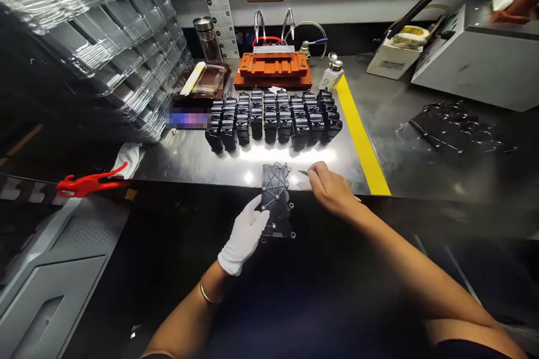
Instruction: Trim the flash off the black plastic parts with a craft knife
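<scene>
My left hand, in a white glove, grips a black moulded plastic part by its left edge. Ribs form a star pattern on the face turned up, and small round lugs line its right side. Just right of it, my bare right hand is closed round a thin knife. Its dark pointed tip aims at the part without touching it; most of the handle is hidden in my fingers. Beyond both hands, several black moulded parts stand in rows on the metal bench.
Behind the rows sits an orange fixture. Clear plastic trays are stacked high at left, near a red air gun. A white dispenser bottle stands by yellow tape. More black parts lie at right, before a grey box.
</scene>
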`<state>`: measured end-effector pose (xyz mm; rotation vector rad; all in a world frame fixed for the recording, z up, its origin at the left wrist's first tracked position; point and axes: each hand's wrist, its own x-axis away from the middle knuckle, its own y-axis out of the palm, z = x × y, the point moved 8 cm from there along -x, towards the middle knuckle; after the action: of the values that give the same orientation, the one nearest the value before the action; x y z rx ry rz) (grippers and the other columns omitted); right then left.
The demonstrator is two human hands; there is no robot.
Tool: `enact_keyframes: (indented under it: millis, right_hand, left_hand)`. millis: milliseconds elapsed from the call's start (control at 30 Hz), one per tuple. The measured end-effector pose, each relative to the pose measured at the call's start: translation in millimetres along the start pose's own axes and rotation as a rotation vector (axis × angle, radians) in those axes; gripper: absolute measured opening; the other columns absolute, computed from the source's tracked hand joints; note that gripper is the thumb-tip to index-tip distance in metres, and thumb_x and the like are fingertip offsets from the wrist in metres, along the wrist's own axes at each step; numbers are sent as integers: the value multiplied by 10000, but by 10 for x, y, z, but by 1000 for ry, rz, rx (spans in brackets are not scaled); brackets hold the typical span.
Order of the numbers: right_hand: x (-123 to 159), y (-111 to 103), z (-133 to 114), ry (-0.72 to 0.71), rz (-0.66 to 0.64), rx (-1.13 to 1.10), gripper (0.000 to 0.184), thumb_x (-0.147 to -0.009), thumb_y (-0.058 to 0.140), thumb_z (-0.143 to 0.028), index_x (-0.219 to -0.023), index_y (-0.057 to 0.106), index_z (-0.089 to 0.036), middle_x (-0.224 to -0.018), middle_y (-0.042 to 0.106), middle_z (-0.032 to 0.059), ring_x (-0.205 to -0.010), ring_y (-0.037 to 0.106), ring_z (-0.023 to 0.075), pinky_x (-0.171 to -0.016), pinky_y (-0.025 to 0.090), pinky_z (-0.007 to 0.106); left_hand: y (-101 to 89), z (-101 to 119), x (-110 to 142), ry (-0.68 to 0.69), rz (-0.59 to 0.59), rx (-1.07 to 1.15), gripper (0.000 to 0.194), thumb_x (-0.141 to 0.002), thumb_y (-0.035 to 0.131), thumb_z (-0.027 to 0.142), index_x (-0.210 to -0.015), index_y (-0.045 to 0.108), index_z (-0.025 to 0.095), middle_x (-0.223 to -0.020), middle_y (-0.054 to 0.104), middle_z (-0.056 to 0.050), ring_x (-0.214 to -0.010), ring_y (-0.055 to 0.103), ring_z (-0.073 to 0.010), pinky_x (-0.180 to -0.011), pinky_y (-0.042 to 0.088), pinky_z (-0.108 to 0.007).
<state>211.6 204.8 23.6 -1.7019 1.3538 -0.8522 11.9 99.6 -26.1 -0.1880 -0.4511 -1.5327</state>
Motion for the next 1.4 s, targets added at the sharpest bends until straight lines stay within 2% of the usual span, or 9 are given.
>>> enact_keyframes:
  millis: [133, 200, 300, 500, 633, 767, 1000, 1167, 1400]
  right_hand:
    - [-116, 177, -252, -241, 103, 49, 253, -972, 400, -338, -806, 540, -209, -795, 643, 75, -723, 617, 230, -628, 398, 301]
    - [-74, 207, -356, -348, 210, 50, 295, -997, 405, -353, -796, 561, -202, -787, 637, 69, -712, 610, 204, -616, 395, 280]
    - [1, 210, -432, -428, 315, 94, 369, -1030, 394, -387, -787, 592, -192, -738, 631, 53, -664, 593, 178, -566, 368, 263]
    - [3, 127, -456, -443, 363, 235, 435, -1039, 395, -404, -736, 615, -182, -690, 636, 47, -617, 570, 164, -523, 302, 274]
    - [-30, 97, -473, -490, 301, 226, 428, -1030, 424, -413, -726, 619, -182, -674, 636, 34, -601, 568, 152, -514, 299, 263]
    - [-47, 28, -477, -508, 317, 202, 431, -1021, 449, -427, -713, 625, -181, -667, 639, 25, -580, 561, 143, -511, 299, 257]
    - [-5, -12, -378, -433, 343, 151, 453, -1000, 476, -483, -699, 640, -186, -663, 653, 28, -566, 578, 149, -510, 314, 259]
    - [76, 13, -358, -459, 374, 128, 480, -1005, 472, -499, -679, 640, -189, -629, 650, 25, -552, 585, 146, -511, 337, 254]
    - [-3, 41, -342, -461, 387, 166, 455, -1001, 489, -471, -671, 623, -188, -637, 646, 24, -558, 571, 144, -511, 310, 265]
  left_hand:
    - [-181, -115, 154, -70, 36, -24, 666, -803, 704, 451, -1358, 544, 119, -632, 580, 33, -596, 514, -99, -621, 458, -251]
    - [-216, -142, 188, -80, 61, -34, 652, -799, 707, 449, -1337, 565, 109, -611, 550, 39, -590, 497, -97, -617, 452, -248]
    - [-213, -175, 197, -90, 64, -39, 611, -809, 693, 441, -1314, 591, 114, -604, 523, 42, -582, 476, -93, -606, 439, -241]
    - [-212, -212, 171, -81, 47, -27, 555, -821, 682, 414, -1294, 620, 131, -576, 471, 55, -553, 428, -78, -565, 406, -218]
    - [-227, -219, 167, -85, 29, -49, 528, -839, 660, 413, -1290, 627, 139, -583, 479, 47, -554, 431, -79, -569, 421, -218]
    - [-234, -193, 163, -76, 30, -62, 518, -838, 656, 409, -1280, 637, 139, -573, 474, 49, -543, 432, -80, -565, 428, -219]
    - [-245, -166, 151, -43, 52, -77, 516, -834, 658, 386, -1273, 639, 115, -565, 459, 56, -547, 430, -81, -569, 417, -218]
    - [-241, -153, 162, -50, 51, -59, 510, -821, 676, 392, -1260, 654, 133, -586, 507, 40, -559, 457, -89, -582, 439, -225]
    - [-217, -109, 150, -54, 21, -11, 557, -823, 674, 432, -1294, 632, 138, -666, 591, 6, -598, 499, -99, -587, 455, -229]
